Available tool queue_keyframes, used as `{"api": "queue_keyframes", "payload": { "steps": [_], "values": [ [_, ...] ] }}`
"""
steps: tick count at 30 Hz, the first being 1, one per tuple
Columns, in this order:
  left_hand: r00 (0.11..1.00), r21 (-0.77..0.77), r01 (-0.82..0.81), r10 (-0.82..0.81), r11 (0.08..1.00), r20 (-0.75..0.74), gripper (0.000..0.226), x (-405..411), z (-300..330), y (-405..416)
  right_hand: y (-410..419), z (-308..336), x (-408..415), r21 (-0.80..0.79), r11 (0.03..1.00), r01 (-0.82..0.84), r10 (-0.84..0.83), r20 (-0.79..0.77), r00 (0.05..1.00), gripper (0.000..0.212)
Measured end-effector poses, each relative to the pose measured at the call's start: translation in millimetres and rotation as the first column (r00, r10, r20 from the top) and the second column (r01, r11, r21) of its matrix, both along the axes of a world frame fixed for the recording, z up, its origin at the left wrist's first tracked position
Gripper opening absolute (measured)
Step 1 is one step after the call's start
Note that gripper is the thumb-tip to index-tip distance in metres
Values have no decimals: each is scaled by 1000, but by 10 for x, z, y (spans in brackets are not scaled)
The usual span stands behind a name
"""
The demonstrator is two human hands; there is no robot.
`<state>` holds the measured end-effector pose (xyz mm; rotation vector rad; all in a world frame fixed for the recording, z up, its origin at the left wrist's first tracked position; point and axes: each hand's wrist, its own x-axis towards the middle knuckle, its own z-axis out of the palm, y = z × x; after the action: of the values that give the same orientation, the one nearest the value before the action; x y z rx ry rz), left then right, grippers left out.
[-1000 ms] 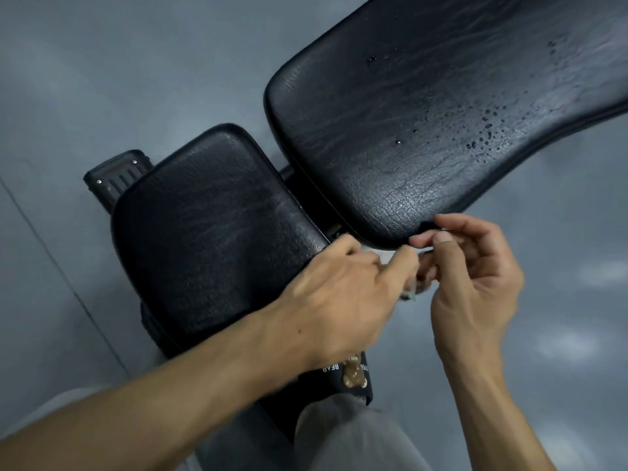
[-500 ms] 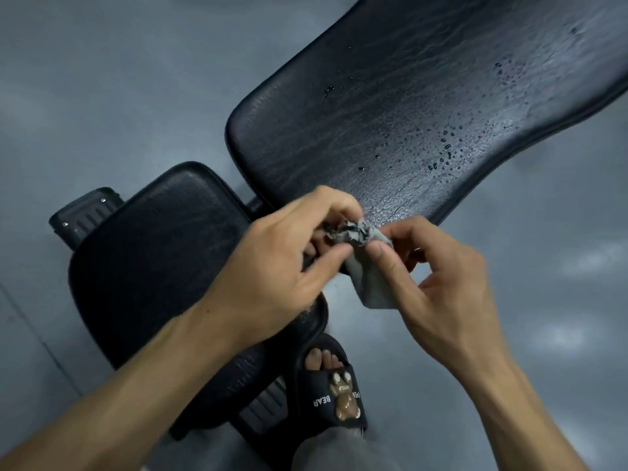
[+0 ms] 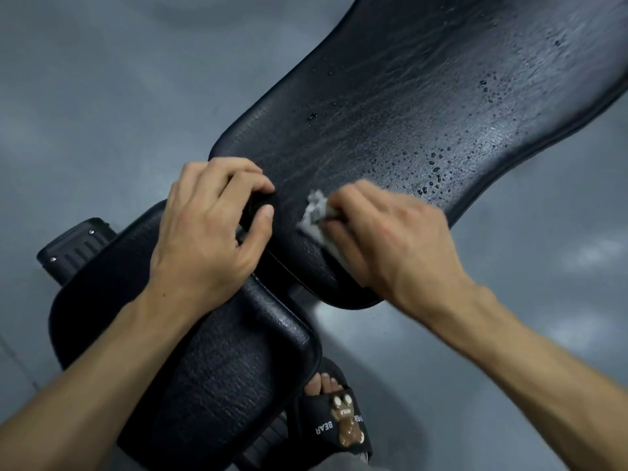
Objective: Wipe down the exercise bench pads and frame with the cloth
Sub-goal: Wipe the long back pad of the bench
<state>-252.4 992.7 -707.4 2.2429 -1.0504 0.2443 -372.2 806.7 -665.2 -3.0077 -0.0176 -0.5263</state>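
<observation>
Cloth (image 3: 316, 217) is getting pinched in the right hand (image 3: 390, 239) against the wet back pad (image 3: 424, 107), left hand (image 3: 207, 229) fingers curling round its near corner.

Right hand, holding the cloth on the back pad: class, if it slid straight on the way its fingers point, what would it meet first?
Probably the left hand, gripping the back pad's near-left edge. The right hand and cloth point left across bare pad towards it.
</observation>
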Motion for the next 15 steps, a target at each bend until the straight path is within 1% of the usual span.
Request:
{"api": "queue_keyframes", "payload": {
  "steps": [1,2,3,5,6,8,10,11,12,13,15],
  "values": [
    [1000,6,-3,3,1000,1,22,2,0,-6,-135,38,67,-15,1000,13,-12,39,999,49],
    [1000,11,-6,6,1000,1,22,1,0,-15,-313,90,141,-27,997,66,-64,66,996,53],
    [1000,13,-9,9,1000,3,22,3,1,-24,-499,145,212,-43,990,136,-133,78,988,51],
    [1000,12,-16,16,1000,5,23,-1,2,-32,-727,198,281,-75,963,258,-251,93,964,41],
    [1000,10,-19,19,1000,6,24,-3,4,-33,-722,167,268,-76,964,255,-247,107,963,38],
    [1000,11,-20,20,1000,7,24,-8,7,-33,-521,64,187,-103,986,133,-120,126,985,34],
    [1000,18,-22,22,1000,7,25,-11,8,-26,-368,-28,118,-151,989,5,7,79,997,33],
    [1000,21,-22,22,1000,7,25,-9,9,-27,-405,-3,144,-146,989,-4,14,66,998,35],
    [1000,22,-22,22,1000,6,25,-8,9,-30,-511,41,207,-132,990,42,-32,81,996,37],
    [1000,22,-22,22,1000,7,25,-6,7,-33,-642,120,287,-120,985,127,-117,92,989,40],
    [1000,22,-25,25,999,9,24,-8,4,-33,-904,255,393,-149,943,298,-282,116,952,45]
  ]
}}
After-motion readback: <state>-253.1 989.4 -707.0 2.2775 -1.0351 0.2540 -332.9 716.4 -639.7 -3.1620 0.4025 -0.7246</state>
